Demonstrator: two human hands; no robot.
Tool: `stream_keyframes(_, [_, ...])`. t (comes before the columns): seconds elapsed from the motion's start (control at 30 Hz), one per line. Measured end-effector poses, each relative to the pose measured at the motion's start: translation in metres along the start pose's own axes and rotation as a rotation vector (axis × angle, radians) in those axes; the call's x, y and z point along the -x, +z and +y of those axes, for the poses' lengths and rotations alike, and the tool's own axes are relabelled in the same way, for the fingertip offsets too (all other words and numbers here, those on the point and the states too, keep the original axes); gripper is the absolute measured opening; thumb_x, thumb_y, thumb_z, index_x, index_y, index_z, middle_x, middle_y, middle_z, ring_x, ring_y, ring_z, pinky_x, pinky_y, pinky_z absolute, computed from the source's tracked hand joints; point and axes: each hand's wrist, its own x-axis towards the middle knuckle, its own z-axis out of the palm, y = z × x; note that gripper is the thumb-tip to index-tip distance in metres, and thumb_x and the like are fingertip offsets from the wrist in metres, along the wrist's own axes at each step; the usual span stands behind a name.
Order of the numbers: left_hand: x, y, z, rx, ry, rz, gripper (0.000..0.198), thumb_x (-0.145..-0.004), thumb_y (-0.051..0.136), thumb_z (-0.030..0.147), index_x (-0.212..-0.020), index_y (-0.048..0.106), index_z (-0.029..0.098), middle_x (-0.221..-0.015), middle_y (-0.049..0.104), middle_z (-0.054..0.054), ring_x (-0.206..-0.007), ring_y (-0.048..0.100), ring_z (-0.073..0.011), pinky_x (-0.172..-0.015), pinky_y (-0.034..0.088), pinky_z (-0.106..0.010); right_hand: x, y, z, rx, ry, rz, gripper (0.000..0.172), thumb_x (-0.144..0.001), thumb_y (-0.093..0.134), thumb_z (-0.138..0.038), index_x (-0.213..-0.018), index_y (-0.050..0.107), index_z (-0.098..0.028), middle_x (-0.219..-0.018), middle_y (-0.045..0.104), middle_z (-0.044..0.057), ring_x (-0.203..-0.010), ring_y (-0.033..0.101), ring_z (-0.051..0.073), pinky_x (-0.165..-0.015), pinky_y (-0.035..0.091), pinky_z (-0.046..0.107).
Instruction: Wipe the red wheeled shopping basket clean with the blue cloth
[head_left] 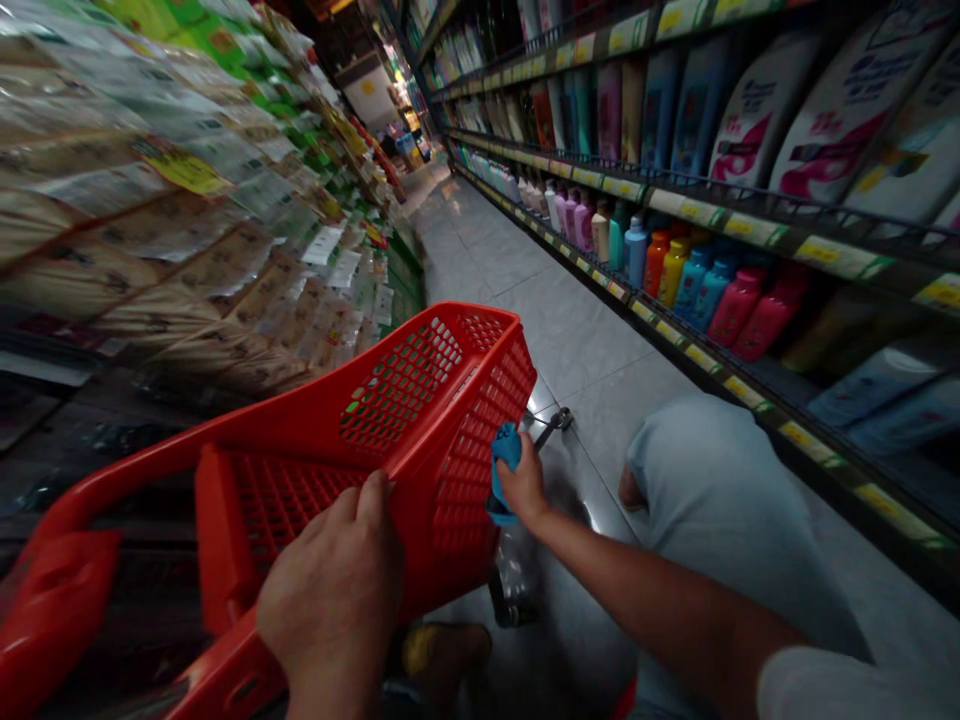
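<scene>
A red plastic shopping cart [300, 410] with a mesh basket stands before me at a slant. On its near rim rests my left hand [337, 580], its fingers hooked over the edge. My right hand [526, 482] is closed around a crumpled blue cloth [507, 450] at the outer side of the basket. From this angle the cloth lies close to the mesh wall; I cannot tell whether it touches. The part of the cloth inside my fist is hidden.
Shelves [675, 205] of bottles run along the right. Stacked packages [150, 210] rise on the left. Grey floor tiles [480, 240] stretch down the aisle between them. A cart wheel [564, 418] and my bent knee in light jeans [720, 500] are low on the right.
</scene>
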Motion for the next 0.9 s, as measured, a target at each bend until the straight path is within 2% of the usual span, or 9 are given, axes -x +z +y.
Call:
stream_keyframes(0.1, [0.001,0.0,0.0,-0.025,0.012,0.007,0.044,-0.101,0.031,0.016,-0.121,0.07,0.023,-0.092,0.076,-0.009,-0.083,0.071,-0.024,-0.067,0.047,-0.034,0.056,0.003,0.011,-0.02,0.0,-0.115,0.053,-0.07,0.059,-0.015,-0.122,0.058,-0.022,-0.11,0.072,0.009,-0.1,0.07,0.027,-0.09,0.058,0.043])
stream_keyframes(0.2, [0.001,-0.003,0.001,-0.024,0.021,-0.01,0.045,-0.1,0.031,0.015,-0.123,0.069,0.023,-0.095,0.076,-0.01,-0.083,0.071,-0.0248,-0.067,0.046,-0.035,0.053,-0.001,0.009,-0.062,0.05,-0.055,0.041,-0.065,0.059,-0.016,-0.104,0.06,-0.025,-0.092,0.072,0.003,-0.083,0.07,0.023,-0.076,0.059,0.036])
stream_keyframes(0.3, [0.001,-0.003,0.0,-0.024,0.029,-0.019,0.046,-0.1,0.03,0.015,-0.122,0.069,0.022,-0.091,0.075,-0.009,-0.083,0.071,-0.0257,-0.066,0.045,-0.035,-0.01,-0.006,0.004,-0.054,0.136,0.11,0.025,-0.063,0.057,-0.019,-0.086,0.051,-0.026,-0.069,0.061,-0.005,-0.063,0.061,0.018,-0.064,0.055,0.029])
stream_keyframes(0.43, [0.003,-0.002,-0.001,-0.06,0.093,-0.003,0.046,-0.099,0.031,0.012,-0.124,0.068,0.018,-0.087,0.072,-0.01,-0.082,0.07,-0.0249,-0.066,0.044,-0.035,-0.11,-0.011,-0.011,-0.026,0.191,0.208,0.022,-0.064,0.056,-0.02,-0.082,0.045,-0.026,-0.067,0.056,-0.006,-0.061,0.056,0.016,-0.062,0.051,0.028])
stream_keyframes(0.57, [0.009,-0.005,0.0,-0.081,0.189,0.031,0.046,-0.097,0.033,0.008,-0.13,0.065,0.011,-0.092,0.072,-0.012,-0.086,0.068,-0.0247,-0.072,0.046,-0.035,-0.157,-0.016,-0.048,-0.018,0.165,0.226,0.022,-0.069,0.058,-0.021,-0.089,0.048,-0.023,-0.078,0.06,-0.002,-0.072,0.06,0.018,-0.074,0.053,0.032])
stream_keyframes(0.67, [0.014,-0.005,-0.001,-0.073,0.203,0.02,0.047,-0.096,0.034,0.008,-0.132,0.063,0.011,-0.097,0.073,-0.012,-0.089,0.068,-0.0241,-0.078,0.047,-0.034,-0.151,-0.024,-0.073,-0.022,-0.006,0.165,0.027,-0.072,0.06,-0.023,-0.098,0.052,-0.022,-0.089,0.063,0.001,-0.085,0.062,0.021,-0.088,0.051,0.037])
stream_keyframes(0.77, [0.021,0.004,-0.01,-0.037,0.233,0.038,0.046,-0.095,0.037,0.009,-0.132,0.063,0.015,-0.102,0.074,-0.011,-0.089,0.068,-0.0237,-0.079,0.048,-0.035,-0.125,-0.036,-0.074,-0.037,-0.173,0.115,0.033,-0.073,0.06,-0.026,-0.105,0.054,-0.022,-0.098,0.064,0.004,-0.094,0.062,0.022,-0.094,0.049,0.039])
stream_keyframes(0.83, [0.025,0.013,-0.017,-0.016,0.279,0.121,0.046,-0.093,0.039,0.008,-0.132,0.062,0.014,-0.104,0.075,-0.011,-0.09,0.069,-0.0241,-0.078,0.049,-0.035,-0.111,-0.045,-0.063,-0.037,-0.118,0.157,0.031,-0.071,0.058,-0.026,-0.102,0.054,-0.022,-0.095,0.064,0.004,-0.091,0.061,0.022,-0.093,0.049,0.039])
stream_keyframes(0.9, [0.026,0.02,-0.025,-0.002,0.37,0.236,0.045,-0.091,0.04,0.006,-0.131,0.062,0.013,-0.104,0.075,-0.011,-0.089,0.069,-0.0233,-0.078,0.05,-0.035,-0.105,-0.054,-0.054,-0.021,0.027,0.226,0.026,-0.068,0.056,-0.025,-0.094,0.053,-0.022,-0.085,0.062,0.002,-0.082,0.06,0.022,-0.088,0.05,0.04])
